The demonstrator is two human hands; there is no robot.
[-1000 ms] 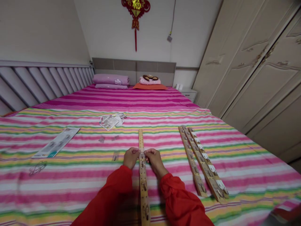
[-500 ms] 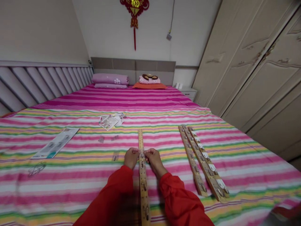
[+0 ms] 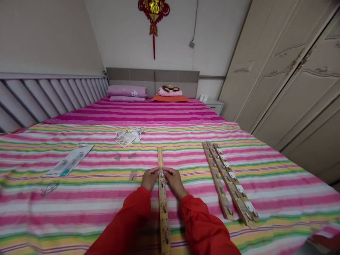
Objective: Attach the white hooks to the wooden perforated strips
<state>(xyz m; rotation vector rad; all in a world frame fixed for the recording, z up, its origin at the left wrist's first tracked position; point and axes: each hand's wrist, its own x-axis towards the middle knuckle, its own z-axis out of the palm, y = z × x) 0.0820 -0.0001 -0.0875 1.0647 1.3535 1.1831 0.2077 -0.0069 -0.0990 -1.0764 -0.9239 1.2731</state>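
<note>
Okay, pinching a small metal hook (image 3: 160, 174) between the fingertips of left hand (image 3: 149, 179) and right hand (image 3: 174, 180), both closed on it from either side, knuckles curled. Pressing it against the wooden strip (image 3: 163, 209), which is lying flat on the striped bedspread (image 3: 79, 209) and running 6 to 12 o'clock between the two red sleeves (image 3: 202, 230). Showing more hooks seated lower down the strip, toward 6.

Judging the best handling: holding the hook square over its holes, pushing evenly from both sides, pinning the strip down so the soft bedding isn't letting it rock.

Lying at 3 o'clock, well apart: more wooden strips (image 3: 230, 184) side by side, touching, hooks along them. Sitting at 9 to 10 o'clock: loose clear bits (image 3: 132, 175) near, a long packaging card (image 3: 69, 165) farther out. Lying at 11 o'clock: opened packets (image 3: 127, 136). Standing far off at 12 o'clock: pillows (image 3: 127, 92) against the headboard; at 2 o'clock, wardrobe doors (image 3: 292, 88).
</note>
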